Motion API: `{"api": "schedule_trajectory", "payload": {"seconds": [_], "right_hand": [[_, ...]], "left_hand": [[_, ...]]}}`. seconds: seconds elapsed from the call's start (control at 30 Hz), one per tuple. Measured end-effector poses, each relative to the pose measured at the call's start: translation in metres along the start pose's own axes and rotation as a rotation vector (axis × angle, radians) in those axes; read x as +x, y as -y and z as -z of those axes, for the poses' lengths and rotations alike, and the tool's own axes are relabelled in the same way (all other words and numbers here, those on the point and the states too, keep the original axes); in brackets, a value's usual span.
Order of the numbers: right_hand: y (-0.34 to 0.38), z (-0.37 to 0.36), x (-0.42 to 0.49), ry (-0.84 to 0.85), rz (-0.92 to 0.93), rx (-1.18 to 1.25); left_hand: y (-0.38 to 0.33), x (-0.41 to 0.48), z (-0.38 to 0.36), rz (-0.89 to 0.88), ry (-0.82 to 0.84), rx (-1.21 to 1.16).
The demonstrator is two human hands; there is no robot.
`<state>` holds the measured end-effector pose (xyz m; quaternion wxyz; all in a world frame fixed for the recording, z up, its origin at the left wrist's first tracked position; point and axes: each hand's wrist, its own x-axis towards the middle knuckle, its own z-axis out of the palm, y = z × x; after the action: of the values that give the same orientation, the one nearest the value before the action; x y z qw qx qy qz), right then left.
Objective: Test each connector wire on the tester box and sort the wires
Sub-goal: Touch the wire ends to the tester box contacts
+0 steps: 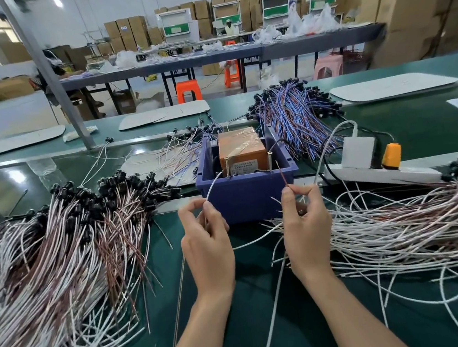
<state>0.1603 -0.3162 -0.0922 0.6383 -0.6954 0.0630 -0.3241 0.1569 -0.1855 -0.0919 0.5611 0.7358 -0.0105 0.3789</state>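
Progress looks mid-batch, nowhere near done. Your left hand [205,234] pinches a white lead [213,185] between thumb and fingers, and your right hand [304,221] pinches a brown lead [282,174] the same way. Your hands are apart, just in front of the blue bin [249,196]. Both lead tips point up toward the tester box [241,150], the orange unit sitting inside that bin. Neither tip touches the two upright screw posts [227,167] at its front edge; there's a gap, so this test is not yet made. Can't tell whether the two leads belong to one connector wire.

A big left pile [58,252] of white and brown wires with black connectors lies on the table [238,302]. The right pile [401,224] is about as large and spreads under your right hand. A blue-and-brown pile [295,113] sits behind the bin. Which heap is tested and which is waiting, the view doesn't say. My guess is that you feed from the right and drop to the left. Either way, hundreds remain: touch the posts, read the result, sort, repeat.
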Motion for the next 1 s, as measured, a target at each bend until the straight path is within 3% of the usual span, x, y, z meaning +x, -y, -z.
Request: {"api": "schedule_trajectory", "payload": {"seconds": [1.0], "right_hand": [[0.0018, 0.0019, -0.0021, 0.048, 0.015, 0.004]], "left_hand": [[-0.0001, 0.0008, 0.0001, 0.006, 0.015, -0.011]]}}
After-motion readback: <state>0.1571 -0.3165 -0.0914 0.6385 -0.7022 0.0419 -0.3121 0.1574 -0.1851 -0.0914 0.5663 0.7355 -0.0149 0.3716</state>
